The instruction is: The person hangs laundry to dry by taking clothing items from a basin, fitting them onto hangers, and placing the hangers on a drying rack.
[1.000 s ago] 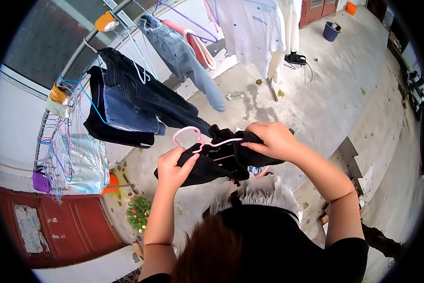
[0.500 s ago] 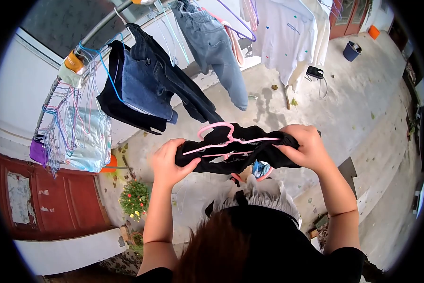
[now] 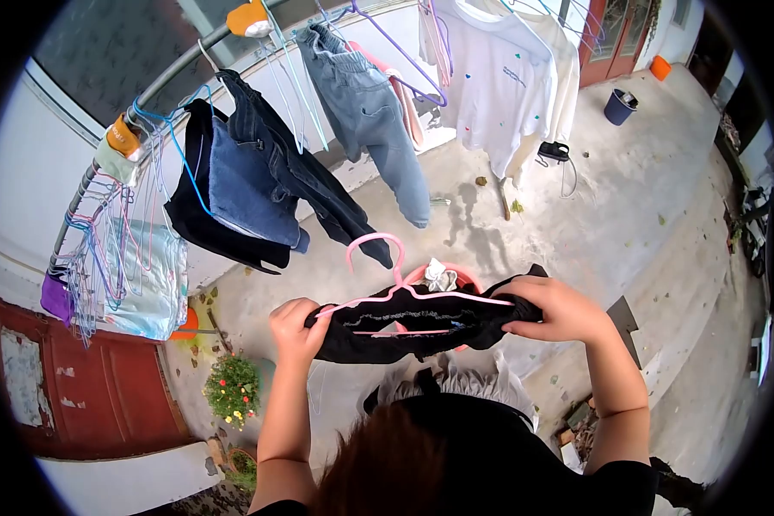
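A black garment [image 3: 413,347] stretches sideways in mid-air, its opening gaping; a pink hanger [image 3: 400,280] spans the opening, hook rising beyond the far edge.

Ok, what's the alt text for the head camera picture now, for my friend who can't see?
A person's left hand and right hand hold a black garment and pink clothes hanger together. Beyond, light-blue jeans and a white shirt hang above concrete ground.

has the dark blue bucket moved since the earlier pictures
No; the view shifted, but the dark blue bucket stands in the same spot in front of the far red door.
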Demonstrator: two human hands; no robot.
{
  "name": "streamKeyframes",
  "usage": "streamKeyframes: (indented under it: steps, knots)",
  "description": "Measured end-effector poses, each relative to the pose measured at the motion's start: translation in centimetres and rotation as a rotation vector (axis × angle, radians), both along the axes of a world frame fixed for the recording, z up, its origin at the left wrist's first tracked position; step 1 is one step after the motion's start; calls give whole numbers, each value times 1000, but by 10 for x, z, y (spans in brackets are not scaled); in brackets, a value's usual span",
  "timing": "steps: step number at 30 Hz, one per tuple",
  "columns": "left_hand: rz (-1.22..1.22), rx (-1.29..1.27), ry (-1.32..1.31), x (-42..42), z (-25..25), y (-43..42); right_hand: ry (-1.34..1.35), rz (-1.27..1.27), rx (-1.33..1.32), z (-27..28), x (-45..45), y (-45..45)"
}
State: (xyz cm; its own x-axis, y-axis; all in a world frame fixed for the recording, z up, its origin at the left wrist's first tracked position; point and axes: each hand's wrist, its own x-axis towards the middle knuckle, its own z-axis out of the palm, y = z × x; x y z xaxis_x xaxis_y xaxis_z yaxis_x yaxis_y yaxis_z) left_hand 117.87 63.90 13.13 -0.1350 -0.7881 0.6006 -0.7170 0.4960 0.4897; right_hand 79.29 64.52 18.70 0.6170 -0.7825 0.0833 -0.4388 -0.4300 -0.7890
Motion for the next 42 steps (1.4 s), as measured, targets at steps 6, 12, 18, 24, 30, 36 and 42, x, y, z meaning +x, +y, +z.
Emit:
streamKeyframes:
  steps: [6,12,18,24,30,36,42]
  knots:
    - [-207,164,60,-38,-3,-19,-113,-25,462,21,-36,27]
    - [-351,267,195,-75,4,-42,-313,-437,515,43,-79,59]
    - [-415,351,218,-100,6,-57,-485,-729,448,60,-100,41]
    - [-426,370,206,-124,17,-57,-447,-806,245,69,-96,-46]
    - [-371,381,288,-126,15,-46,-340,-799,-26,77,-89,-171]
    - [-248,386,351,-112,5,-28,-235,-779,-191,116,-49,-277]
    - [-142,415,432,-99,-4,-14,-253,-735,-261,118,-18,-376]
